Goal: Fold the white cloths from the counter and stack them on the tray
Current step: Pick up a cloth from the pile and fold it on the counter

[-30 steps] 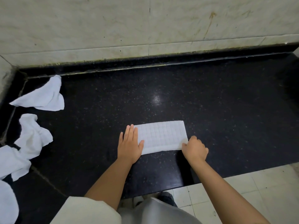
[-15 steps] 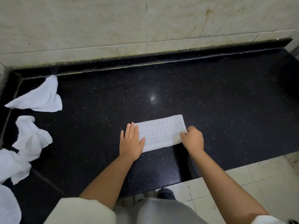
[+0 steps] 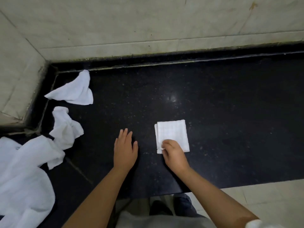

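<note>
A white cloth point(image 3: 171, 133), folded into a small square with a faint grid weave, lies flat on the black counter point(image 3: 213, 104). My right hand point(image 3: 174, 153) pinches its near left corner, fingers closed on the fabric. To the left of the cloth, my left hand point(image 3: 125, 149) rests flat on the counter, fingers apart and holding nothing. Several crumpled white cloths lie at the left: one point(image 3: 74, 90) near the back corner, one point(image 3: 65, 129) in front of it, and a larger heap point(image 3: 24, 170) at the left edge. No tray is in view.
A pale tiled wall point(image 3: 148, 22) runs behind the counter and turns at the left corner. The counter's front edge runs above a light tiled floor point(image 3: 263, 195), where my shoes point(image 3: 172, 206) show.
The long folded strip has been folded over into a small square. My left hand has come off the cloth onto the bare counter. My right hand now grips the near left corner.
</note>
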